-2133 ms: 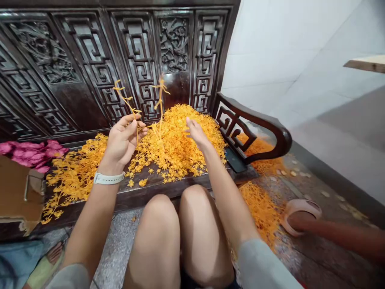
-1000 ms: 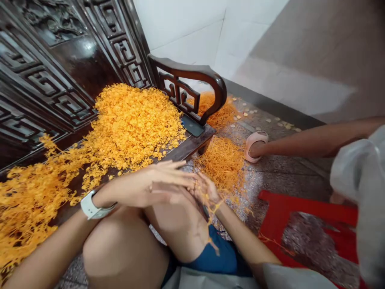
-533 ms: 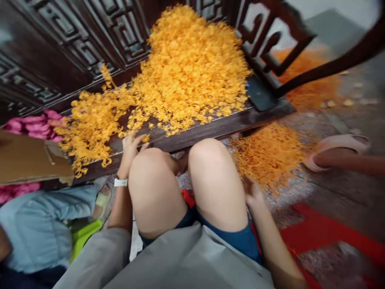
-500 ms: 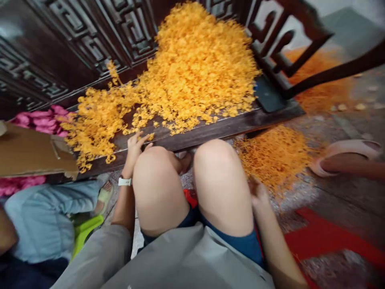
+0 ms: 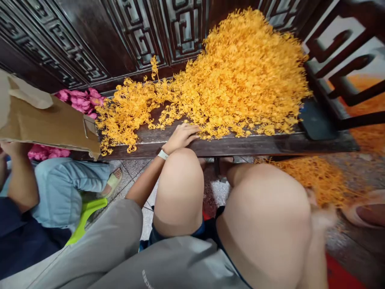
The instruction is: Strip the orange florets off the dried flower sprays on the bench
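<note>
Fingers (image 5: 191, 129) (left) — beside yellow flowers (image 5: 243, 76).

Flowers (image 5: 249, 76) on the bench (image 5: 240, 147) before me!
Box (image 5: 51, 120) left, phone (image 5: 319, 120) right, my left hand (image 5: 182, 136) here on the front edge.

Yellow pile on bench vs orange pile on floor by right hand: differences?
The yellow pile sits on the bench; the orange pile lies on the floor. The yellow pile has small flower-like heads; the orange pile looks like thin, bare strands. The yellow pile mostly shows; the orange pile is partly hidden by the right knee. Shared: both loose heaps.
</note>
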Available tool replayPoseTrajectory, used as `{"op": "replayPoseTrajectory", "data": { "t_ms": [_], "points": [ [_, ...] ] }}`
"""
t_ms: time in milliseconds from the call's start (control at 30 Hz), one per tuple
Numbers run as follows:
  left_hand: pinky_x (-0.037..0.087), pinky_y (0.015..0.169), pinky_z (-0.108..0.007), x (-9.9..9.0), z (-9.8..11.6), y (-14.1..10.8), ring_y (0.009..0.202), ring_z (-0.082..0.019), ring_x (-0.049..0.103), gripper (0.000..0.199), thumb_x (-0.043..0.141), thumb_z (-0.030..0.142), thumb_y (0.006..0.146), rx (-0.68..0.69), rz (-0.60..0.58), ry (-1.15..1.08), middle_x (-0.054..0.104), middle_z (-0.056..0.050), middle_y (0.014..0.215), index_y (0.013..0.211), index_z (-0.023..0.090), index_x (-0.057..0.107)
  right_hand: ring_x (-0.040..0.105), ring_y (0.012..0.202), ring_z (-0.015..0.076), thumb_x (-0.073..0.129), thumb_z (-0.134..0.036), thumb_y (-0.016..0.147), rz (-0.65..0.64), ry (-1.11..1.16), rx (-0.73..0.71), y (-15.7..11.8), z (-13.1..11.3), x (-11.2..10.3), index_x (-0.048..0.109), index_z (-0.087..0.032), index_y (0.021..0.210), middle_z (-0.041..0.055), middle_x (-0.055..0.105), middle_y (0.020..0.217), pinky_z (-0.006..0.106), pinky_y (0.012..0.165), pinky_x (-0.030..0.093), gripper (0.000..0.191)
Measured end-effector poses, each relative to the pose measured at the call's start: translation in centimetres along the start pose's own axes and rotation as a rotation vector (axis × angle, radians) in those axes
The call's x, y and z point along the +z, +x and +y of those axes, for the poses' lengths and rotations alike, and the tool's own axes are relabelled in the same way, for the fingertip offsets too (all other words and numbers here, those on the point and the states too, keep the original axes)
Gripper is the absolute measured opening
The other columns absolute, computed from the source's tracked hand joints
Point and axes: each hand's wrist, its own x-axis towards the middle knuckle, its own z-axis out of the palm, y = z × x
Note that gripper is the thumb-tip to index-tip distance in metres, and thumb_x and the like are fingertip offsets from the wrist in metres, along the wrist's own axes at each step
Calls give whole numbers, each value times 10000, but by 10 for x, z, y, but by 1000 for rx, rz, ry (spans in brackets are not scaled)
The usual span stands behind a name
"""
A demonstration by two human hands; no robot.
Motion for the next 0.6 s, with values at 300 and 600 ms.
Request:
{"op": "replayPoseTrajectory", "data": {
  "t_ms": [300, 600],
  "points": [
    [505, 964, -431, 23, -8, 37, 999, -268, 700, 129, 682, 263, 1021, -66, 293, 66, 821, -89, 1068, 1061, 211, 793, 334, 509, 104, 638, -358, 792, -176, -85, -11, -21, 23, 26, 590, -241, 600, 2, 296, 676, 344, 472, 207, 230],
    [495, 1128, -554, -61, -40, 74, 1257, -318, 663, 202, 626, 313, 954, -117, 397, -8, 741, -91, 1345, 1049, 242, 789, 404, 489, 87, 767, -309, 745, -320, -89, 44, -48, 12, 72, 663, -166, 750, -42, 493, 562, 220, 467, 382, 177]
  ]
}}
